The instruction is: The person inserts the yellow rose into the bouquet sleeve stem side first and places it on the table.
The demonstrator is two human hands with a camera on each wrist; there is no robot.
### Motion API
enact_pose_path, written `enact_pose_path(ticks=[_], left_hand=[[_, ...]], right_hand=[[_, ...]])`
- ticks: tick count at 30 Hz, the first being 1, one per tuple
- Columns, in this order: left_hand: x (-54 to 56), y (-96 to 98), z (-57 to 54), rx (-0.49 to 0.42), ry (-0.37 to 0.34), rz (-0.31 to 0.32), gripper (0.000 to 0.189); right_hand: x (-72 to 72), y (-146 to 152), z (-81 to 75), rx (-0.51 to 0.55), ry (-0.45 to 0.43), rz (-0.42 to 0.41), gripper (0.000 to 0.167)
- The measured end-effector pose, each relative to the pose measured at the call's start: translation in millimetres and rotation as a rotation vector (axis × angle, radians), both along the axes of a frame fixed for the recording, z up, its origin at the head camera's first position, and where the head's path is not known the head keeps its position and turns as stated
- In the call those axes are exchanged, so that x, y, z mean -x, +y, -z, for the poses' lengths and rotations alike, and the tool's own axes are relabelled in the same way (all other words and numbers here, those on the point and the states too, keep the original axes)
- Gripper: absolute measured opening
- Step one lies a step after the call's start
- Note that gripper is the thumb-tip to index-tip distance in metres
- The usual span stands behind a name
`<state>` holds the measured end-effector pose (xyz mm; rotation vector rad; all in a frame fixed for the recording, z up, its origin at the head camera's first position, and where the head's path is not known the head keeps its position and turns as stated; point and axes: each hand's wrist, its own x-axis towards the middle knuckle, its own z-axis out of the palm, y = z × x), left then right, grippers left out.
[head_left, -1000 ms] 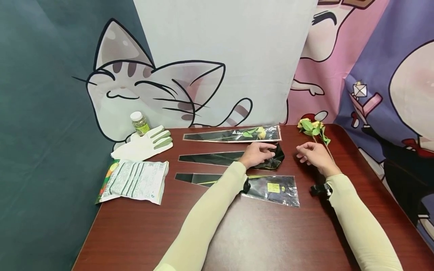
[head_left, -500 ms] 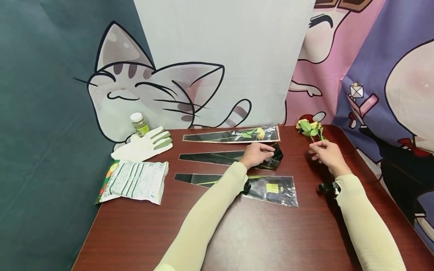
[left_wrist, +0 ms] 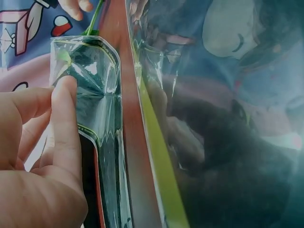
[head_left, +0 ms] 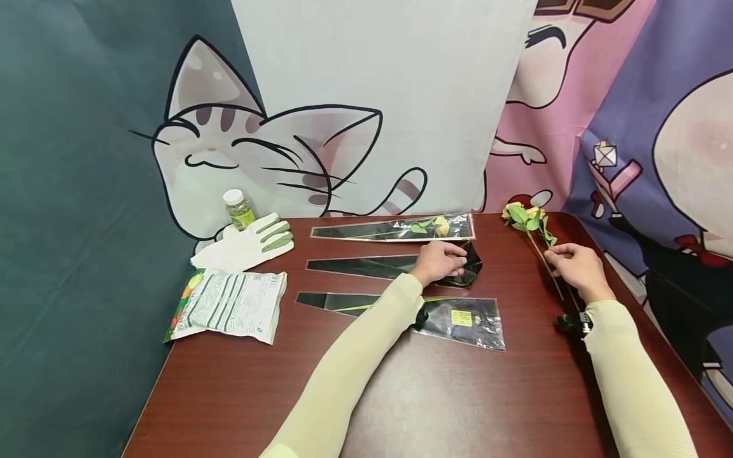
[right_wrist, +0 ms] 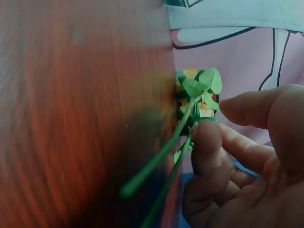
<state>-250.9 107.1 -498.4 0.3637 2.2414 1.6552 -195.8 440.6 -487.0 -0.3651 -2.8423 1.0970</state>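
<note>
My left hand (head_left: 438,262) pinches the edge of the middle black-and-clear flower sleeve (head_left: 361,266), whose mouth stands apart at the right end. In the left wrist view the fingertips meet at the clear film (left_wrist: 90,71). At the table's right side my right hand (head_left: 578,270) is beside the stems of yellow artificial roses (head_left: 529,219). The right wrist view shows two green stems (right_wrist: 159,161) close to the index finger, with the thumb apart from it. Whether that finger touches a stem I cannot tell.
Behind lies a sleeve with a yellow rose inside (head_left: 395,228); in front lies another sleeve (head_left: 464,318), partly under my left forearm. To the left are a white-and-green glove (head_left: 240,248), a white-capped jar (head_left: 239,210) and a printed packet (head_left: 229,305) on the brown table (head_left: 435,407).
My right hand has moved right and slightly toward me along the rose stems, leaving more of them in sight. My left hand keeps its hold on the middle sleeve.
</note>
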Motion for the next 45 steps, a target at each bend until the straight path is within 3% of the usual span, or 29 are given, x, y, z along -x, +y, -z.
enact_pose_path(ticks=[7,18,24,32,45], left_hand=[[1.5,-0.9,1.1,-0.006,0.013,-0.03,0.015],[3.3,0.8,3.4,-0.067,-0.023,0.012,0.015],[4.3,1.5,2.7,-0.101,-0.045,0.026,0.017],[4.1,2.6,2.7,-0.043,-0.025,-0.001,0.014],[3.5,0.4,0.0,-0.059,-0.036,0.013,0.014]], right_hand=[[-5.5,3.7,4.2,-0.064,-0.074,-0.11,0.05],[-11.5,-0.2,2.6,-0.081,-0.148,-0.181,0.042],[-12.5,-5.6,3.8,-0.012,-0.157,-0.201,0.039],[-8.7,-10.3,-0.3,0.031,-0.144,-0.211,0.031],[4.2,-37.8,-9.7,0.165,-0.153,-0.214,0.04]])
